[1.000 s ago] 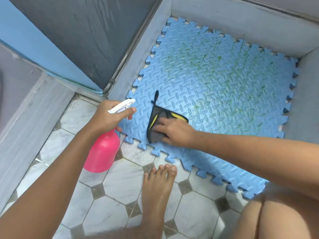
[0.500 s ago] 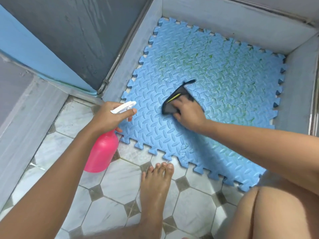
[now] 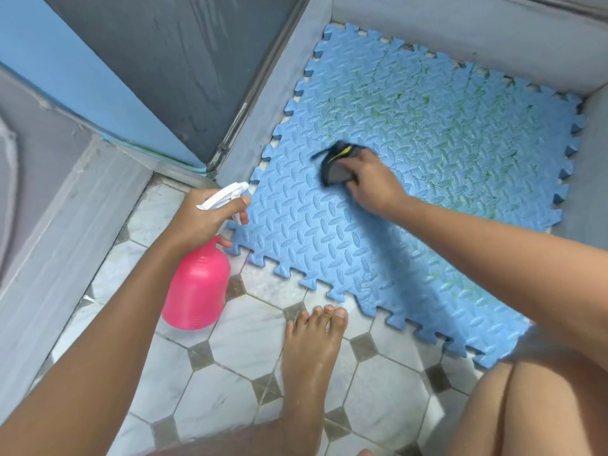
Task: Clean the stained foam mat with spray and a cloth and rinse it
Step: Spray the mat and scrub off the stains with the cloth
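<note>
A blue foam mat (image 3: 411,179) with jigsaw edges lies flat in a grey walled corner, green stains spread over its far and right parts. My right hand (image 3: 370,184) presses a dark grey cloth (image 3: 335,166) with a yellow stripe onto the mat's left-middle area; the cloth is blurred. My left hand (image 3: 210,212) grips the white trigger head of a pink spray bottle (image 3: 197,287), held just off the mat's near-left corner above the tiles, nozzle toward the mat.
White marble floor tiles (image 3: 230,383) with small dark diamond insets cover the near floor. My bare foot (image 3: 312,353) stands just before the mat's front edge, a knee (image 3: 533,409) at lower right. Grey raised walls (image 3: 460,37) enclose the mat; a dark door panel (image 3: 164,60) stands at left.
My right hand has swept the cloth from the mat's near-left edge up toward its middle. The left hand holds the spray bottle in about the same place.
</note>
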Motion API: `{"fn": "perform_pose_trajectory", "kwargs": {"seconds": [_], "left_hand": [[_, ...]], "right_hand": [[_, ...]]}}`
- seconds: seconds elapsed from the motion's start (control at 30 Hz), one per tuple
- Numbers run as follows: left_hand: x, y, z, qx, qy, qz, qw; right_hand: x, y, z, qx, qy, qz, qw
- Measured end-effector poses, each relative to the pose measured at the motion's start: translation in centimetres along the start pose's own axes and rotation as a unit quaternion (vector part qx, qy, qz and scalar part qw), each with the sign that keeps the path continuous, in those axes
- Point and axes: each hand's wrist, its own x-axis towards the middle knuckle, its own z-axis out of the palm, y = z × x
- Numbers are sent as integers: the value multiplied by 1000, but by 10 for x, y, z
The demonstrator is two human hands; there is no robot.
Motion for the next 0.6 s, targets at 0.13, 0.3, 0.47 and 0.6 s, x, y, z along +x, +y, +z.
{"fn": "perform_pose_trajectory", "kwargs": {"seconds": [0.13, 0.3, 0.47, 0.6], "left_hand": [[-1, -3, 6, 29, -28, -16, 999], [1, 13, 22, 61, -62, -31, 996], [6, 39, 38, 70, -140, -30, 987], [14, 82, 64, 85, -243, -20, 966]], "right_hand": [[-20, 8, -5, -67, -19, -15, 997], [-76, -51, 31, -57, -161, -259, 951], [-68, -75, 18, 109, -340, -138, 924], [-27, -14, -67, 295, -162, 145, 930]]}}
